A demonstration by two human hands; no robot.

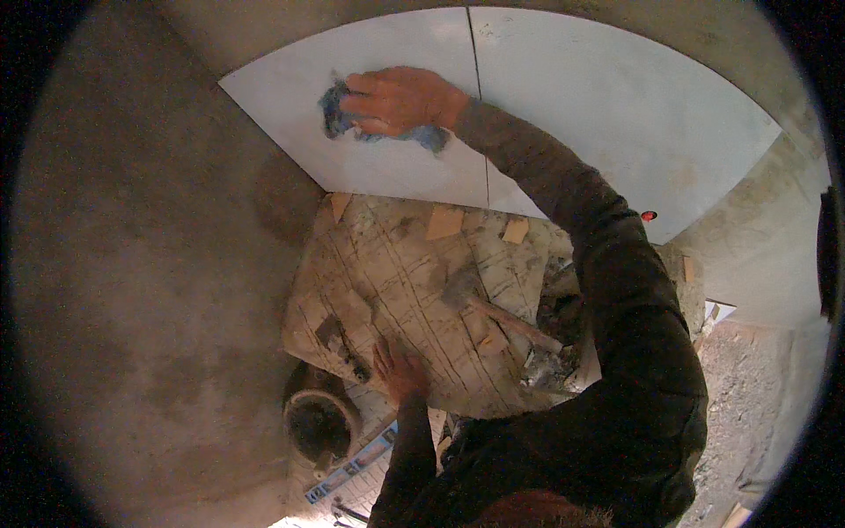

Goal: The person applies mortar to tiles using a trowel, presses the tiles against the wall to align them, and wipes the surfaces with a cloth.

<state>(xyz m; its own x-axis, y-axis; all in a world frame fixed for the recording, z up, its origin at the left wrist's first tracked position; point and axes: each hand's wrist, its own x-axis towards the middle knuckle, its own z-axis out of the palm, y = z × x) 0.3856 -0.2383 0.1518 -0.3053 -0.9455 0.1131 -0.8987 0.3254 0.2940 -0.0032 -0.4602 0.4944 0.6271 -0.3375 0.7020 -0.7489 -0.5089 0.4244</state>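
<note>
My right hand (405,99) is closed over a crumpled blue-grey rag (429,138) and presses it against the white tile (290,88) at the upper left. A dark joint divides this tile from a second white tile (598,106), which lies to its right behind my forearm. My left hand (403,374) lies flat with its fingers stretched out on a scored, mortar-coloured surface (414,308). Beside its fingers is a small dark tool (339,343), possibly a trowel or scraper. It holds nothing that I can see.
A hammer (510,321) with a wooden handle lies on the scored surface. Tan wedges (444,222) sit along the tiles' lower edge. A dark bucket (319,424) and a blue spirit level (352,462) are at lower left. A bare wall (150,264) bounds the left.
</note>
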